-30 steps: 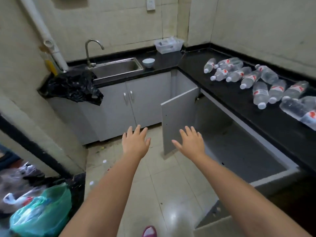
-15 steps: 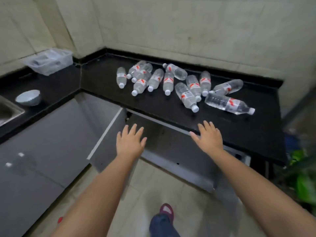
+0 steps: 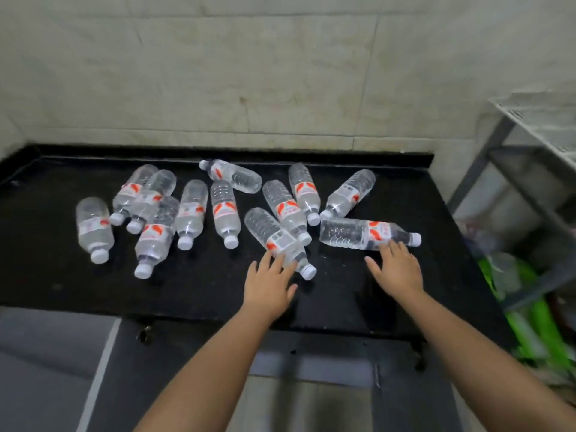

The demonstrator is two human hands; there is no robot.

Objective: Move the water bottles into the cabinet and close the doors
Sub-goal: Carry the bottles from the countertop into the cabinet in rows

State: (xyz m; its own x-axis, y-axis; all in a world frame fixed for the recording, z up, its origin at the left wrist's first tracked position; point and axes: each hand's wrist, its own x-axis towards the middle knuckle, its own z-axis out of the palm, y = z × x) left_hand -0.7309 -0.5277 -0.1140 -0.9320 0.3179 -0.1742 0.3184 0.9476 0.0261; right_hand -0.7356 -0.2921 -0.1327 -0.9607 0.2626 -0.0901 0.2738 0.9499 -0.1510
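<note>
Both hands have moved from above the open cabinet up over the black surface [image 3: 405,307]. The left hand [image 3: 269,283] now lays its fingers [image 3: 274,260] on the nearest bottle [image 3: 274,236]; the right hand [image 3: 397,268] touches the sideways bottle [image 3: 358,233] at the right. The view has swung off the sink and squarely onto the bottles.

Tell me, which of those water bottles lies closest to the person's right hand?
The bottle lying crosswise at the right end of the group, cap pointing right. The right hand has its fingertips at that bottle's neck; the left hand reaches another.
</note>
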